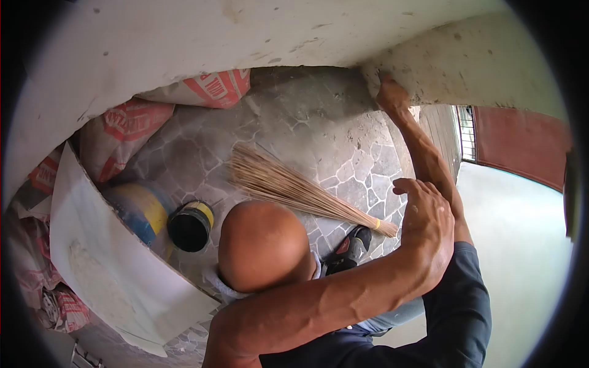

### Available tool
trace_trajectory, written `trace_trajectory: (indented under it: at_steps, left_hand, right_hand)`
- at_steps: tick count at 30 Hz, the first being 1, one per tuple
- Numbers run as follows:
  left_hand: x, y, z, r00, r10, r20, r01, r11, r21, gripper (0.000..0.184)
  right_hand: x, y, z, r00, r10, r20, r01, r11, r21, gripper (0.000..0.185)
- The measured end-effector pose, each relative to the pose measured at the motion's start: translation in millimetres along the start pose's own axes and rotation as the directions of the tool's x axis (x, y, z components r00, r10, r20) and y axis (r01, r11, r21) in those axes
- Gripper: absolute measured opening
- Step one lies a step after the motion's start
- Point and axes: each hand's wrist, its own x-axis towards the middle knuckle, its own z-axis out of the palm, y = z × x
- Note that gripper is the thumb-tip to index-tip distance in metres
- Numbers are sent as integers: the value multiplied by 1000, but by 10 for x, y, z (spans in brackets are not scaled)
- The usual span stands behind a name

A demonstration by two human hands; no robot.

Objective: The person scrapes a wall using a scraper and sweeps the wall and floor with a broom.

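Observation:
My right hand (393,96) reaches out to the low corner of the plastered wall (442,67), its fingers bent against the surface. Something small and dark shows at the fingertips, too unclear to name. Across my right forearm lies my left hand (426,227), back up, with loosely bent fingers somewhat apart and nothing visible in them. Below and left of both hands, a stick broom (294,187) rests on the stone-patterned floor, its yellow-tied end near my shoe (353,248). My bare bent knee (264,245) hides part of the floor.
Left of my knee stands a black-and-yellow pail (191,227), beside a larger blue-and-yellow container (138,208). A curved pale board (116,264) leans in front of it. Red-printed sacks (126,132) lie along the wall. A red panel (518,144) is at right.

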Motion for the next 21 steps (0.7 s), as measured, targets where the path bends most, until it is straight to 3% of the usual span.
trace_trajectory:
  at_steps: [3,4,6,7,9,11,13,18,21]
  left_hand:
    - [-4,-23,3,997,-40,-63,41,999,16,31]
    - [-21,-1,25,994,-56,-94,59,998,28,30]
    - [35,-5,-1,998,10,59,-11,1000,20,40]
    - [48,-25,-25,990,37,133,-39,999,10,45]
    - [37,-23,10,996,-11,87,9,999,31,44]
    - [0,24,40,999,-28,47,26,999,32,40]
    - [-41,13,27,999,-52,-9,52,998,20,33]
    - [-92,46,103,999,-8,-38,9,999,39,34]
    - [-77,103,120,999,5,-39,-4,999,33,35]
  right_hand:
    - [72,-15,-74,970,159,-185,-131,980,152,29]
    - [54,-36,-37,986,114,-119,-101,989,110,30]
    - [-1,-55,-36,999,34,21,-35,999,22,32]
    - [-42,-45,-97,997,70,31,-71,997,30,40]
    - [-46,-79,-225,991,124,41,-126,990,62,58]
    - [-154,114,314,1000,16,-10,-17,996,-91,43]
    - [-206,136,364,999,-42,-3,41,986,-161,34]
    - [-359,71,400,990,-28,139,39,996,-77,31]
    - [-305,39,270,949,233,213,-232,972,-30,38]
